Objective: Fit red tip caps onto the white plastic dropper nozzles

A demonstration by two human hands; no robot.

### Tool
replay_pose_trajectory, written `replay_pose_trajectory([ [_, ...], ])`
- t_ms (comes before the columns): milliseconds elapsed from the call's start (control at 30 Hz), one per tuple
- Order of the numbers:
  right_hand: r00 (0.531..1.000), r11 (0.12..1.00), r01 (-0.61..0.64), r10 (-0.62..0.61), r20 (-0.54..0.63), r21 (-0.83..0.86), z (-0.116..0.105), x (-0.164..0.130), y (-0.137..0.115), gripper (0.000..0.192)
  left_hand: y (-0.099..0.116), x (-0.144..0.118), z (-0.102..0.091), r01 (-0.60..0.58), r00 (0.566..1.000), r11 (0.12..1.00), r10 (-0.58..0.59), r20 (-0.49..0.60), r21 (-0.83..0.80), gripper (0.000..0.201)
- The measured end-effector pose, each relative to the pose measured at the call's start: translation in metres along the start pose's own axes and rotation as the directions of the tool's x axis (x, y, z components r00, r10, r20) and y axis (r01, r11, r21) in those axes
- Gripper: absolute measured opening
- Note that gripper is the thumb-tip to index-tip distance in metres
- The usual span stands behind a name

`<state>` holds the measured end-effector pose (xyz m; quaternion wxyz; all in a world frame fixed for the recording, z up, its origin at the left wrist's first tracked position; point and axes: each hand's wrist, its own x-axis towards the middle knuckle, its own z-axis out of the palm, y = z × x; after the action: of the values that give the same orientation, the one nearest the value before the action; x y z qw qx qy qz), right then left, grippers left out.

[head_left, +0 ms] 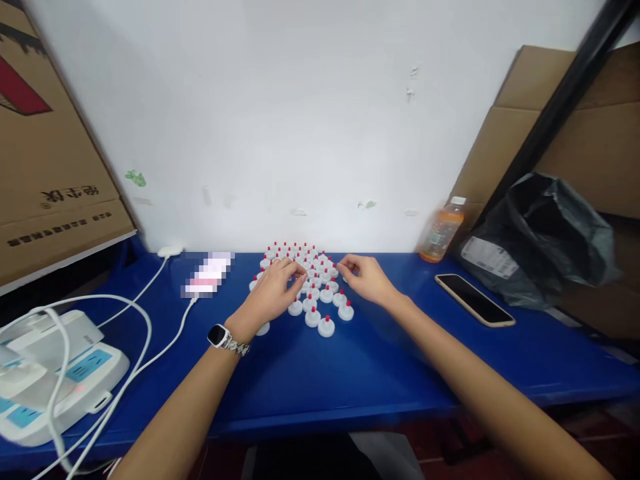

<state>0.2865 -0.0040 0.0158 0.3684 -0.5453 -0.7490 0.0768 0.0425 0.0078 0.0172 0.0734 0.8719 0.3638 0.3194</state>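
— What can't you make out on your blue table (pixel 380 373)?

— Your left hand (pixel 273 293) lies over part of the cluster of white caps (pixel 313 287), so the caps beneath it are hidden from you. The far rows are too small to count.

— And your right hand (pixel 367 279)?

— Its fingertips curl inward; whether they pinch a cap, you cannot tell.

— Anything else?

— The pink item (pixel 209 275) is blurred into blocks. The power strip (pixel 55 380) and left cardboard box (pixel 45 153) are cut off by the edge. The bottle (pixel 443 230) label is unreadable.
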Motion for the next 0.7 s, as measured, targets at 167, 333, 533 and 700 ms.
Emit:
replay_pose_trajectory([
  [167, 0.990, 0.973, -0.139, 0.137, -0.021, -0.186, -0.025, -0.035, 0.021, 0.016, 0.030, 0.026, 0.023, -0.112, 0.990, 0.994, 0.110, 0.088, 0.017, 0.024],
  [333, 0.973, 0.952, -0.223, 0.229, 0.006, -0.212, -0.025, -0.044, 0.037, 0.011, 0.050, 0.051, 0.044, -0.156, 0.979, 0.988, 0.153, 0.137, 0.018, 0.021],
  [533, 0.985, 0.937, -0.162, 0.172, -0.003, 0.309, -0.016, -0.039, 0.032, 0.010, 0.059, 0.054, 0.055, -0.168, 0.979, 0.986, 0.164, 0.122, 0.021, 0.026],
  [700, 0.993, 0.779, -0.066, 0.115, -0.039, 0.624, -0.002, -0.022, 0.002, 0.024, 0.044, 0.040, 0.040, -0.232, 0.964, 0.972, 0.223, 0.143, 0.047, 0.026],
])
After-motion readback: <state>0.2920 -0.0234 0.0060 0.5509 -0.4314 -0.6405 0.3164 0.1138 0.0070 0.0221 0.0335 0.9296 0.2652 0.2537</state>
